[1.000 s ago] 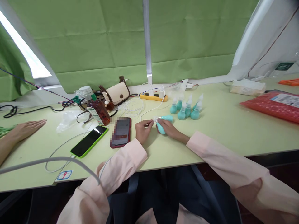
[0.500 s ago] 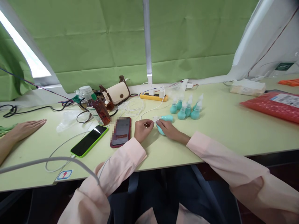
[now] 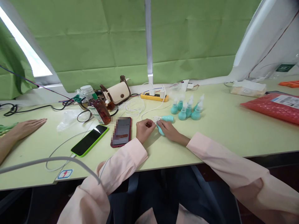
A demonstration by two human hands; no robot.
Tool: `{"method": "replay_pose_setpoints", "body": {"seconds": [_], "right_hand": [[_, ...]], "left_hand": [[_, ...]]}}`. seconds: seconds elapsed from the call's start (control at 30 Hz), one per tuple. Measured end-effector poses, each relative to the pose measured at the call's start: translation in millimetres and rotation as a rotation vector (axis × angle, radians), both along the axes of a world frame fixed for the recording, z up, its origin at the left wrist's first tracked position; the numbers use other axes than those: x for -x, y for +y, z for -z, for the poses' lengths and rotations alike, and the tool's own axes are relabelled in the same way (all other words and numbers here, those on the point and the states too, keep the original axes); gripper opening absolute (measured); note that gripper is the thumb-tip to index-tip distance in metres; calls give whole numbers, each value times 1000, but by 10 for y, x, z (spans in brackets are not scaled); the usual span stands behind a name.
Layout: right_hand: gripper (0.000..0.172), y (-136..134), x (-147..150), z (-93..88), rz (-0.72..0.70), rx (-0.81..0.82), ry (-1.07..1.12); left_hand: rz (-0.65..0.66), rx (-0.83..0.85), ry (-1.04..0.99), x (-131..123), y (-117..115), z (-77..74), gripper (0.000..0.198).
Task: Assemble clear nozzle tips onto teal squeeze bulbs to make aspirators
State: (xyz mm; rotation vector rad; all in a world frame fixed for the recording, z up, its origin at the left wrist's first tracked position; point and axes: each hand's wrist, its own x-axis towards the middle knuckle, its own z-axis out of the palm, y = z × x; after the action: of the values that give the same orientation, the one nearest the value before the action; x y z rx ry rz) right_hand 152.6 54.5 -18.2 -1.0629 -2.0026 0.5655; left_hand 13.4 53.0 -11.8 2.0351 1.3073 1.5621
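Observation:
My right hand (image 3: 171, 130) is closed around a teal bulb syringe (image 3: 160, 131) low over the table, partly covered by my fingers. The fingers of my left hand (image 3: 144, 130) are pinched together close to the syringe's clear end. Whatever they hold is too small to make out. Just behind my right hand lies a teal bulb piece (image 3: 167, 118) on its side, a clear part near its left end. To the right, several teal bulb syringes (image 3: 182, 115) with clear tips stand upright in a cluster.
Left of my hands lie a red-cased phone (image 3: 121, 132) and a green-cased phone (image 3: 90, 140) on a cable. Behind them stand a bottle (image 3: 98, 109) and a cream bag (image 3: 119, 93). A yellow power strip (image 3: 154, 97), a red package (image 3: 275, 105) and another person's hand (image 3: 32, 126) are also on the table.
My left hand has shifted slightly to the right, closer to my right hand. My right hand keeps its hold on the bulb syringe.

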Motion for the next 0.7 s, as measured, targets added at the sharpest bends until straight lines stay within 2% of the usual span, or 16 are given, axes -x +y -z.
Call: {"method": "replay_pose_setpoints", "body": {"seconds": [0.5, 0.7], "right_hand": [[38, 23, 27, 48, 72, 75, 87], [42, 19, 28, 29, 12, 145, 151]], "left_hand": [[-24, -11, 9, -1, 37, 44, 7], [-14, -36, 9, 4, 24, 29, 6]]}}
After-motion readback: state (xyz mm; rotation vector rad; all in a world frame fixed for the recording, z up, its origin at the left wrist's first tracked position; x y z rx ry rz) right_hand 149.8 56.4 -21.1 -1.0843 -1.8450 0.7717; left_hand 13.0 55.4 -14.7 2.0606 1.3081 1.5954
